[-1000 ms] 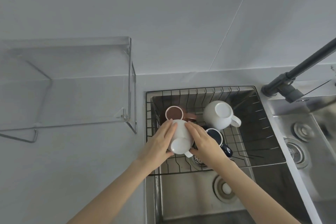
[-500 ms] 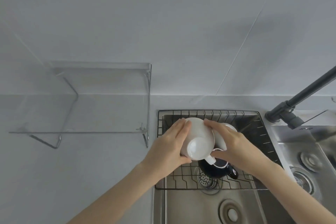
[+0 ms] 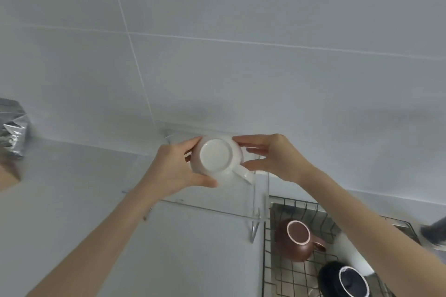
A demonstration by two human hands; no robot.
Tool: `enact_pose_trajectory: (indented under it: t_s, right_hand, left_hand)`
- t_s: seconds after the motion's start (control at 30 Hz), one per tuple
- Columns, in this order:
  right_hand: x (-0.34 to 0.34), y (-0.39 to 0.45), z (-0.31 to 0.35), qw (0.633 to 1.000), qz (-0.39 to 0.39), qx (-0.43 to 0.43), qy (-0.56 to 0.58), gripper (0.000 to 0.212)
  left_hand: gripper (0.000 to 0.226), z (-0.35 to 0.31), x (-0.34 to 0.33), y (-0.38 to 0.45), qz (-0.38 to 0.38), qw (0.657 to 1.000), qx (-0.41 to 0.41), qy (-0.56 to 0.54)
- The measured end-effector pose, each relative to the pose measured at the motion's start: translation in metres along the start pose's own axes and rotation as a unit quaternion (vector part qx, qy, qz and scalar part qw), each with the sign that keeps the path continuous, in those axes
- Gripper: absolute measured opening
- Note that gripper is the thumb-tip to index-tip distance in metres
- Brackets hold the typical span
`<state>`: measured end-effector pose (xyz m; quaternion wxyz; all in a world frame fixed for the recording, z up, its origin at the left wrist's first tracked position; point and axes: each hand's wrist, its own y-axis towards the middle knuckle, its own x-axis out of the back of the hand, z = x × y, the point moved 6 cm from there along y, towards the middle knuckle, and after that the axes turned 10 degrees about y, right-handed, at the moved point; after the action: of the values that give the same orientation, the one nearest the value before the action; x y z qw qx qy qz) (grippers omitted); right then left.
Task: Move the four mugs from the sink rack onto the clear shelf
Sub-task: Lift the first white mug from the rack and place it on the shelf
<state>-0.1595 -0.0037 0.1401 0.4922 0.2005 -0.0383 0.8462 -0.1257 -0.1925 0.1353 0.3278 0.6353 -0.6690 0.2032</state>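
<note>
Two hands, left hand and right hand, clasp one upside-down white mug above the clear shelf; below the right hand, two mugs, brown mug and dark mug, sit in the sink rack.

Two bare forearms and hands, no sleeves, rings, watch or gloves in view

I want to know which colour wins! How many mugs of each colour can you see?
White ceramic mugs: 2, one upside-down mug held in both hands, and a second white mug mostly hidden behind the right forearm
Brown mugs: 1, round brown mug in the wire rack
Dark navy mugs: 1, dark mug in the rack
Total: 4
</note>
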Motion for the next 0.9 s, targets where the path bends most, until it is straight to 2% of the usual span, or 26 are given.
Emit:
enact_pose_trajectory:
  t_s: [0.1,0.23,0.33,0.4,0.47,0.63,0.77,0.9]
  right_hand:
    - [-0.027,0.032,-0.016,0.996,-0.017,-0.03,0.087,0.044]
    - [-0.062,0.063,-0.029,0.986,-0.016,-0.056,0.154,0.026]
    - [-0.086,0.081,-0.034,0.987,0.008,-0.063,0.146,0.038]
    - [-0.093,0.093,-0.044,0.991,-0.007,-0.071,0.117,0.057]
    - [-0.097,0.103,-0.05,0.992,-0.036,-0.077,0.088,0.065]
    - [-0.101,0.117,-0.067,0.988,-0.085,-0.088,0.092,0.056]
    - [-0.102,0.127,-0.072,0.987,-0.088,-0.089,0.098,0.05]
    - [-0.105,0.136,-0.075,0.986,-0.085,-0.086,0.114,0.043]
  left_hand:
    - [0.07,0.033,0.02,0.007,0.0,0.999,0.033,-0.005]
    - [0.068,0.076,0.036,0.023,-0.012,0.997,0.079,-0.014]
    - [0.072,0.099,0.043,0.04,-0.003,0.995,0.097,-0.003]
    - [0.071,0.111,0.044,0.051,0.01,0.995,0.101,0.001]
    - [0.07,0.12,0.042,0.061,0.023,0.995,0.099,0.004]
    - [0.069,0.136,0.036,0.078,0.045,0.994,0.095,0.002]
    - [0.071,0.141,0.034,0.085,0.056,0.995,0.086,-0.002]
    - [0.063,0.144,0.036,0.089,0.047,0.996,0.077,0.007]
